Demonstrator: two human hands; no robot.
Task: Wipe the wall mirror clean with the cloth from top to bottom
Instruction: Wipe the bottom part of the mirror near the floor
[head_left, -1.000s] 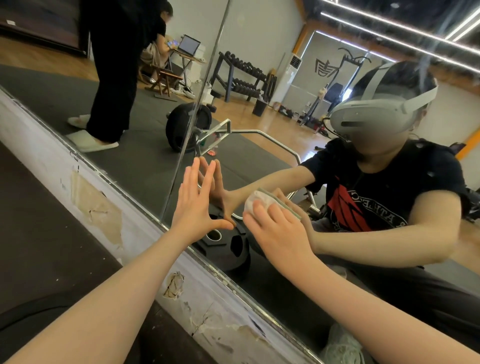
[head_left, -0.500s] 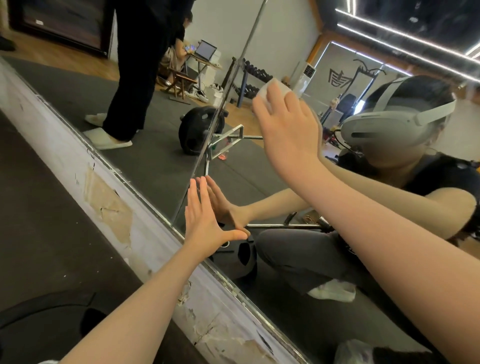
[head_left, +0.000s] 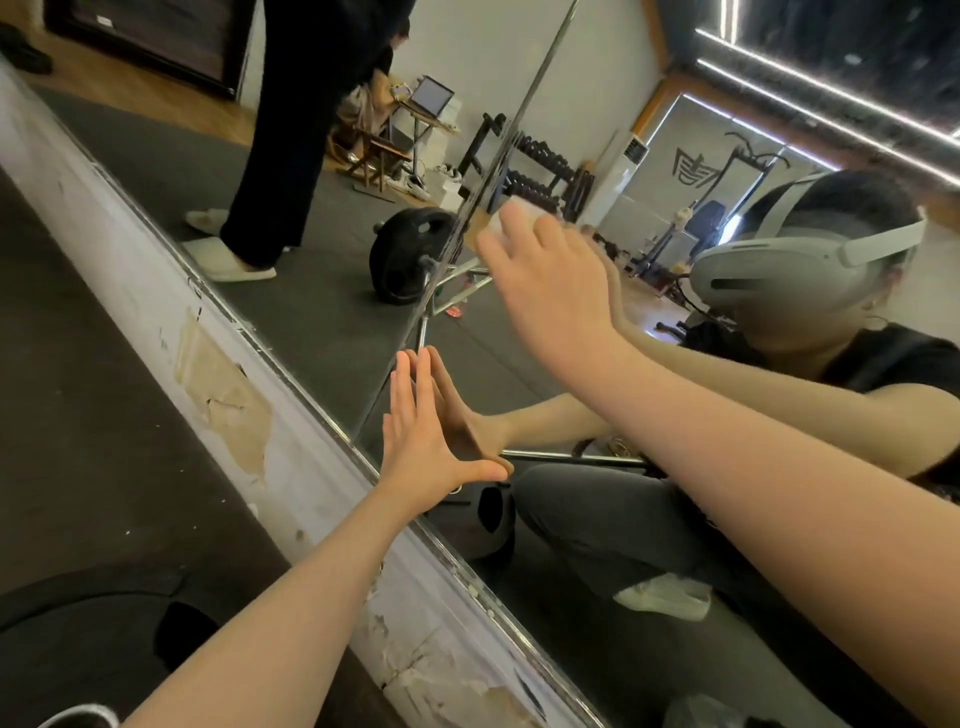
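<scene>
Against the wall mirror (head_left: 322, 317), in the single head view, a person crouched on a gym floor works a small white cloth (head_left: 511, 215) across the glass. The right hand (head_left: 550, 280) presses the cloth to the pane just beside the metal seam (head_left: 498, 150) that divides the mirror into panels, with the fingers curled over the cloth so that only its upper edge shows; the hand is motion-blurred, which suggests a wiping stroke in progress. The cloth sits well above the mirror's bottom rail (head_left: 291, 384), so the stroke appears to be at or near its upper reach, with the run down to the rail yet to be made on this section. How much of the glass is already clean cannot be judged: no streaks, smears or wet marks are visible on the pane.

The left hand (head_left: 423, 441) lies flat on the glass low down, just above the bottom rail and near the foot of the metal seam. Its fingers are straight and together, thumb spread to the side, holding nothing and apparently bracing the body. Both forearms stretch forward from the lower edge of the view, the right one raised higher than the left. Below the bottom rail, the white skirting (head_left: 223, 395) shows peeled, patchy paint.
</scene>
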